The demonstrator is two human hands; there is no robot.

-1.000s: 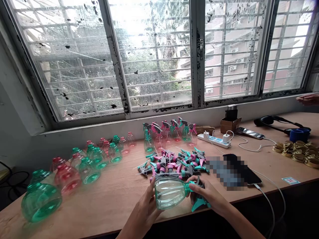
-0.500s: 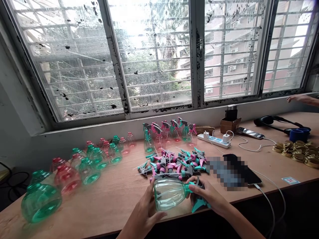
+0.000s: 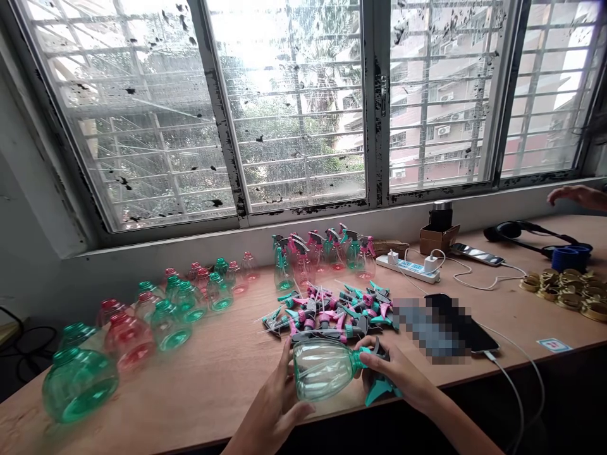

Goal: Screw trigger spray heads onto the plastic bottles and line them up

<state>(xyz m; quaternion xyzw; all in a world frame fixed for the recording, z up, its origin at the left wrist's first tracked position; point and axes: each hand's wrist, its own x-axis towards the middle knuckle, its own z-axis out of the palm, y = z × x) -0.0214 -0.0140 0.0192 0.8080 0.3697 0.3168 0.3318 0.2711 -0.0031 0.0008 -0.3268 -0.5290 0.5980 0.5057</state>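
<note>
A clear green bottle (image 3: 323, 371) lies on its side in the air over the table's front edge, its base to the left. My left hand (image 3: 279, 395) is curved round the base end. At the neck, my right hand (image 3: 391, 366) grips a green and grey spray head (image 3: 379, 390) that sits at the bottle's mouth. Beyond my hands lies a pile of pink, green and grey spray heads (image 3: 327, 313) with thin white tubes. Green and red bottles without heads (image 3: 165, 325) stand at the left, and bottles with heads (image 3: 317, 256) stand near the wall.
On the wooden table (image 3: 190, 392) are a phone (image 3: 478, 338) on a cable, a power strip (image 3: 410, 268), a small box (image 3: 439, 239), headphones (image 3: 516, 229) and gold-coloured parts (image 3: 564, 291). Another person's hand (image 3: 576, 196) reaches in at the far right.
My hands and the bottle are in nearly the same place. The other person's hand at the far right has shifted slightly and changed its pose.
</note>
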